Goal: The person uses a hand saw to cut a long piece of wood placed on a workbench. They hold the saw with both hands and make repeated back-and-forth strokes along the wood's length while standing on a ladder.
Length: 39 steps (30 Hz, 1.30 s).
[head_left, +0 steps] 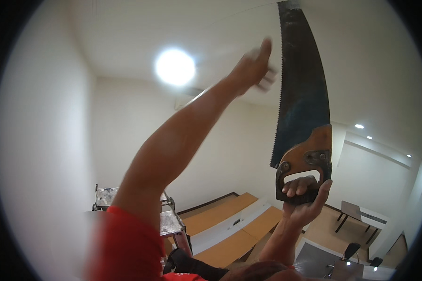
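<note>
A hand saw [305, 75] stands nearly upright, its dark toothed blade pointing up and its teeth facing left. My right hand [300, 201] is closed round the bottom of the saw's brown wooden handle, with the fingers through the grip opening and the thumb along the outside. My left hand [255, 70] is raised beside the blade, apart from the toothed edge. Its thumb points up and its fingers are spread, slightly blurred, with nothing in them. A red sleeve [131, 239] covers my left upper arm.
Below my left arm stands a worn metal stepladder [171, 222]. Beyond it is a long table [227, 213] with brown tops and a white centre strip. More tables [354, 210] and a black chair [350, 251] are at right. A bright ceiling lamp [175, 67] shines overhead.
</note>
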Tool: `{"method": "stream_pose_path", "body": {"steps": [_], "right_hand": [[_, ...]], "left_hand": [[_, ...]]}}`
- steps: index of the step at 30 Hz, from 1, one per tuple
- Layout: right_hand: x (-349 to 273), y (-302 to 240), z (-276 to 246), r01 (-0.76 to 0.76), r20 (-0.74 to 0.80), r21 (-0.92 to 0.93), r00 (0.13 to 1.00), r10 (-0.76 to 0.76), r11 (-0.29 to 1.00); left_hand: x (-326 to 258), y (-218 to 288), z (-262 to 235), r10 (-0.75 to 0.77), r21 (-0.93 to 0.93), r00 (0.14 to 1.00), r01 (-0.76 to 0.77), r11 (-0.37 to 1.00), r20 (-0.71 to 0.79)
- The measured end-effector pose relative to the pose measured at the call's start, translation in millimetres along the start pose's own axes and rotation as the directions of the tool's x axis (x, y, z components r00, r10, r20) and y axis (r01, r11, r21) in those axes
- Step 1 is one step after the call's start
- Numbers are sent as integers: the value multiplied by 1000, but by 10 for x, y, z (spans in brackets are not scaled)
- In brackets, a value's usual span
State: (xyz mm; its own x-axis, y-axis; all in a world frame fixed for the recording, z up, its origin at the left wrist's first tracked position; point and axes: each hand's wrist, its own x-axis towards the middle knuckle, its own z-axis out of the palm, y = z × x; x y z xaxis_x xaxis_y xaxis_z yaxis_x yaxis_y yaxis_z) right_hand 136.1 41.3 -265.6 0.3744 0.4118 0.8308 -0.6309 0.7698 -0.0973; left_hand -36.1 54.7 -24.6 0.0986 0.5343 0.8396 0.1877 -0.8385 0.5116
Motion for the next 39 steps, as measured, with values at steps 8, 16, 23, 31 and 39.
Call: {"method": "stream_pose_path", "body": {"steps": [8,16,23,31,39], "right_hand": [[-93,-196,33,-1,39,-10,999,2,1000],[-204,282,66,31,80,107,996,-39,994],[-267,474,304,33,69,112,997,-40,993],[-112,-152,-70,-121,11,33,993,121,992],[-897,94,-933,-411,85,86,911,404,908]], "left_hand": [[-2169,-1852,-1263,-667,954,733,276,112,-134],[-3163,-2019,-1760,-736,934,617,351,-59,-278],[-3185,-1882,-1792,-724,839,533,531,-117,-438],[-3238,-2022,-1828,-623,758,493,595,-267,-607],[-3107,-2087,-1707,-632,739,459,610,-287,-624]]}}
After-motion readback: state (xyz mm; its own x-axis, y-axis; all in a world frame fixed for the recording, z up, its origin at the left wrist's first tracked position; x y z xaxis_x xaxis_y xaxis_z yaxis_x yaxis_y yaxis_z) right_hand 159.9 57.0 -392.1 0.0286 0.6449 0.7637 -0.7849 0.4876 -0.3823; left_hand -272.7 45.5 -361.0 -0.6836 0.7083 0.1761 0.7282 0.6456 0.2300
